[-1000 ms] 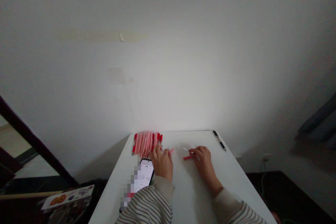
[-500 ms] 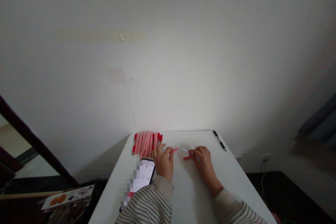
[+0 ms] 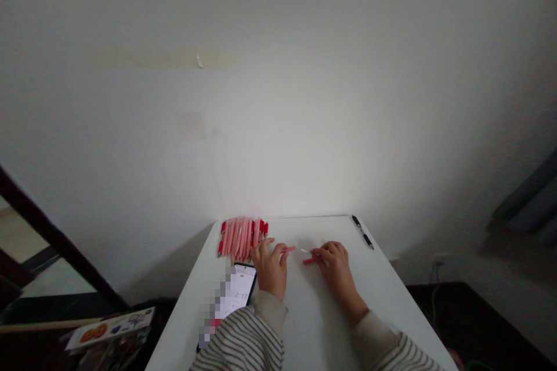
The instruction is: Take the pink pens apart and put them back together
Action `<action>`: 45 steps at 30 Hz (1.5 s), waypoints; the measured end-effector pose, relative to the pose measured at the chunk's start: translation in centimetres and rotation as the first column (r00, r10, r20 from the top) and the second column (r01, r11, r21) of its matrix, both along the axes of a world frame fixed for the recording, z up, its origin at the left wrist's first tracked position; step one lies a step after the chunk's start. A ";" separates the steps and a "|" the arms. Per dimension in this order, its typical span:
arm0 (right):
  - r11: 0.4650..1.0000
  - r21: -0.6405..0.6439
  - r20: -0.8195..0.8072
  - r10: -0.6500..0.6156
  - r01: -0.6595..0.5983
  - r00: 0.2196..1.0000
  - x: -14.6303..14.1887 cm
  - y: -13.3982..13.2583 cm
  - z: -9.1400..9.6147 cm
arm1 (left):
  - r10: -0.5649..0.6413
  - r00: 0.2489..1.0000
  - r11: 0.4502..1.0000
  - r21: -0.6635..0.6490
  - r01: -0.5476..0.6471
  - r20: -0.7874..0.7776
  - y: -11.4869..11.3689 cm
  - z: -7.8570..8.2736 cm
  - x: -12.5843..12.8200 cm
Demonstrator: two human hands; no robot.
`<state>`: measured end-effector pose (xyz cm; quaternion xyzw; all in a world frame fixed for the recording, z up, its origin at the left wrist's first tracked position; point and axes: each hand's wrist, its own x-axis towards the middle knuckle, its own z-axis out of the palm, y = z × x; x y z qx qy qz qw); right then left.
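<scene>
Tube (image 3: 289, 249), pink and thin, sits just above the middle of a white table (image 3: 313, 319), pinched between our left hand's (image 3: 270, 269) thumb and a fingertip. That hand's thumb and finger are nearly together, while the other fingers spread loosely toward a pile (image 3: 241, 237) of pink and red pens; we cannot tell whether they touch it. Facing it, our right hand (image 3: 337, 269) pinches a slim pale rod (image 3: 304, 251), fingertips drawn together and the rest curled. We seem to hold both by their outer ends so the inner ends stay uncovered and point at each other. They appear to meet, but we cannot tell whether one is inside the other. Beneath the right fingertips is a pink piece (image 3: 308, 261), held or merely lying there, we cannot say. Both forearms come in from the near edge, wrists low, probably resting for steadiness. Our phone (image 3: 239, 290) lies beside the left forearm, likely placed for glancing at; a black pen (image 3: 362, 233) lies apart at far right.
</scene>
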<state>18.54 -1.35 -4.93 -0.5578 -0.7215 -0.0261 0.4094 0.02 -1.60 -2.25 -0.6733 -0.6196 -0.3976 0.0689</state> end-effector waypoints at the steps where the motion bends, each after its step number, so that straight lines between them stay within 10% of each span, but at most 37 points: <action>1: 1.000 0.002 0.005 -0.003 0.003 1.000 0.0 0.0 0.0 | -0.001 1.000 1.000 0.000 0.001 -0.009 0.0 0.0 0.0; 45: 1.000 0.011 -0.057 -0.016 0.017 0.998 0.1 0.4 -0.3 | -0.181 0.980 0.983 -0.001 0.182 0.081 0.0 -0.2 0.8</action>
